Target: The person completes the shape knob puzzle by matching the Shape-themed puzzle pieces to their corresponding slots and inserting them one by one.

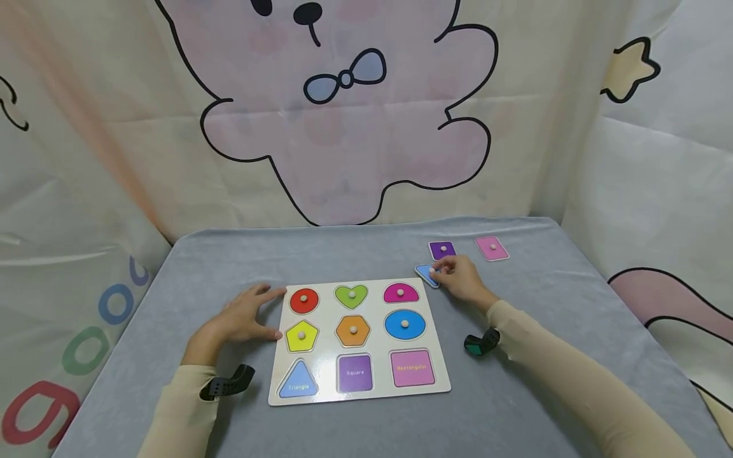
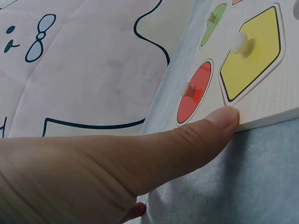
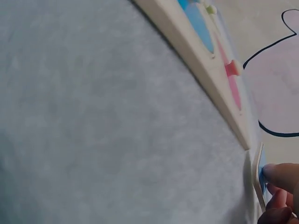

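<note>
A white wooden shape-puzzle board point(image 1: 326, 302) lies on the table. My left hand point(image 1: 237, 318) is at its left side, with extended thumb and fingertips against the edge. In the left wrist view, the thumb point(image 2: 187, 147) presses the edge near the yellow pentagon piece point(image 2: 257, 51). Just off the board's far right corner, my right hand point(image 1: 460, 278) pinches the small knob of a blue triangle piece point(image 1: 424, 274). In the right wrist view that piece point(image 3: 258, 179) stands tilted beside the board's corner, under the fingertips.
A purple square piece point(image 1: 438, 249) and a pink rectangle piece point(image 1: 492, 248) lie behind the right hand. Several knobbed pieces, including a red circle point(image 1: 298, 305), sit in the board. Its front row shows printed triangle point(image 1: 298, 375), square point(image 1: 355, 383) and rectangle point(image 1: 412, 376) recesses.
</note>
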{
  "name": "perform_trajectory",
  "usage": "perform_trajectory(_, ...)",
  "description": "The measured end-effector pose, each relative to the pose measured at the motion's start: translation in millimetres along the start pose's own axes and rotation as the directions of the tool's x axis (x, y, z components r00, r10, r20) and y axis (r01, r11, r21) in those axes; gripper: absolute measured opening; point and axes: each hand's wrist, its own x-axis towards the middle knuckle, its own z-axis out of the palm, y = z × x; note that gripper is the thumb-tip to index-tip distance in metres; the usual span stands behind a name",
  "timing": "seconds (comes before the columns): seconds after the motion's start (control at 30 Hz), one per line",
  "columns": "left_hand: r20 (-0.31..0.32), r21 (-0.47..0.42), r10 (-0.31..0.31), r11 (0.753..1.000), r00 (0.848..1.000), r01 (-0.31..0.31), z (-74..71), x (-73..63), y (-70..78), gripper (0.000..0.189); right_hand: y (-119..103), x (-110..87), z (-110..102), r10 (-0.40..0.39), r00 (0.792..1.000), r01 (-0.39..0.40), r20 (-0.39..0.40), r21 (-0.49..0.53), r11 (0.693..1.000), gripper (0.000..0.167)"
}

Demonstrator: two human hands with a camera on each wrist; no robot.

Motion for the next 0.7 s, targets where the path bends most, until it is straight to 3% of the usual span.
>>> perform_trajectory(0.33, -0.004, 0.013, 0.007, 1.0, 1.0, -0.007, -1.2, -2.3, 0.4, 0.096, -20, -0.8, -4, -0.011, 1.0, 0.012, -0.005, 0.018, 1.0, 0.018)
perform_trajectory(0.7, -0.005, 0.016, 0.005, 1.0, 1.0, -0.005, -1.0, -1.6, 0.1, 0.096, -45, -7.3, -9, -0.078, 0.997, 0.078, -0.013, 0.021, 0.997, 0.018)
